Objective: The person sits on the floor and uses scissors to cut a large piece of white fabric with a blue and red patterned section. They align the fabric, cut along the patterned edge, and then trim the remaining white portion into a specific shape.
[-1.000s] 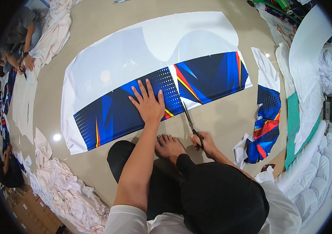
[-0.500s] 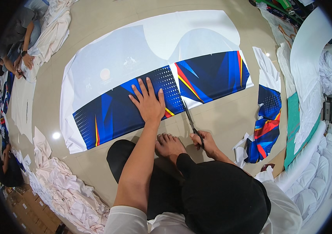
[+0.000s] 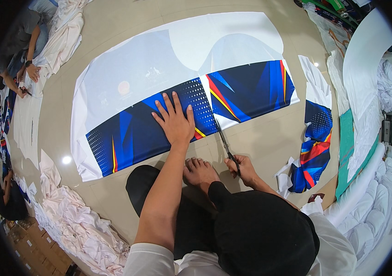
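1. A person's left hand (image 3: pixel 177 124) presses flat, fingers spread, on the dark blue patterned panel (image 3: pixel 147 131) of a large cloth (image 3: pixel 189 43) laid out mid-floor; its position matches that of a second ago.

2. The right hand (image 3: pixel 245 171) grips black-handled scissors (image 3: pixel 226 147), blades reaching from beyond the cloth's near edge to the white gap (image 3: pixel 207 94) between the left panel and a second blue panel (image 3: pixel 253 92). Grip and direction are nearly unchanged; any small change in the blades' opening is too fine to tell.

3. The cloth lies as it did in the earlier frames, pale part toward the floor's far edge, patterned part nearest the person's bare foot (image 3: pixel 200 170).

4. Toward the floor's right edge, a crumpled blue-and-red piece (image 3: pixel 315 147) remains in place.

5. At the floor's left edge, a co-worker's lower hand (image 3: pixel 21 92) has shifted slightly nearer.
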Demonstrator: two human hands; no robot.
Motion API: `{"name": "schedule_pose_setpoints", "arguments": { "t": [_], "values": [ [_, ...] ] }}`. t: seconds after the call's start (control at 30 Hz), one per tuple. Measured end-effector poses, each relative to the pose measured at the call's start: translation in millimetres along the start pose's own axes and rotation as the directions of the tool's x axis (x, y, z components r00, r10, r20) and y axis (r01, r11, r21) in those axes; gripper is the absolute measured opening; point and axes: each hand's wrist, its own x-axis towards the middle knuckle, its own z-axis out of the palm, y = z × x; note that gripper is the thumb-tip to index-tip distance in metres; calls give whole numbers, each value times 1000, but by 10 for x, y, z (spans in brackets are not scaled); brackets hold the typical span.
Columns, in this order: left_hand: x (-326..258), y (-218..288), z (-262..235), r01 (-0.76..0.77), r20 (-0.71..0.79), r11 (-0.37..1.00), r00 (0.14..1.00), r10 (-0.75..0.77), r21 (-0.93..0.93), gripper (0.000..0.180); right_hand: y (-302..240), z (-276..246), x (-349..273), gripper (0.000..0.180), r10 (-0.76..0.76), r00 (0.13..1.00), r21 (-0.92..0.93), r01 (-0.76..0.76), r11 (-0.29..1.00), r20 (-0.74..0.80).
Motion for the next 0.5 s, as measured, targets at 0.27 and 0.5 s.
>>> {"name": "schedule_pose_setpoints", "arguments": {
  "t": [0.27,0.5],
  "values": [
    [-2,-4,0,-1,-5,1000,1000,1,1,69,13,-15,-8,39,12,1000,-5,-12,1000,6],
    [1,-8,-9,-6,0,1000,1000,6,-4,70,6,3,-34,37,30,1000,-19,-30,999,-5]
  ]
}}
